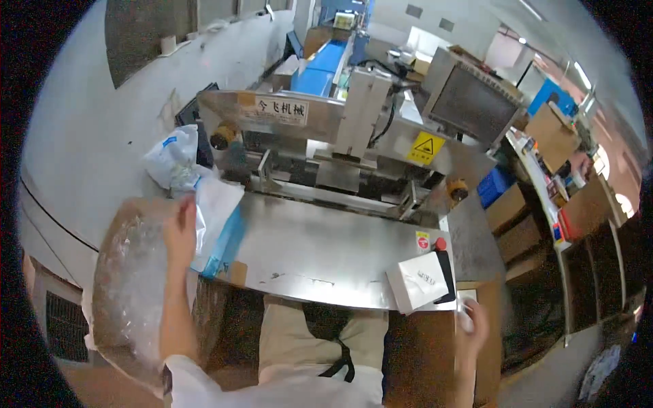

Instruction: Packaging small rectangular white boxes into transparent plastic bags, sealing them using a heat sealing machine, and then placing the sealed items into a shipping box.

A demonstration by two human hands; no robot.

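Note:
My left hand (180, 228) is raised at the left end of the steel work surface. It is beside a blue box (224, 246) with white plastic bags or film (214, 204) on it. Motion blurs its fingers, and I cannot tell whether they touch the plastic. Past the surface's right front corner, my right hand (477, 325) is closed around a small white object (466, 321), above an open cardboard carton (486, 353). Close to that hand, a white box (418, 281) with dark print sits tilted on the corner, over a black flat item (445, 275).
A steel machine (306, 122) with a yellow warning label spans the back of the surface. A red button (441, 243) stands near the right edge. Clear plastic bags (129, 279) fill a carton at the left. A monitor (474, 102) and shelves of boxes (575, 265) are at the right.

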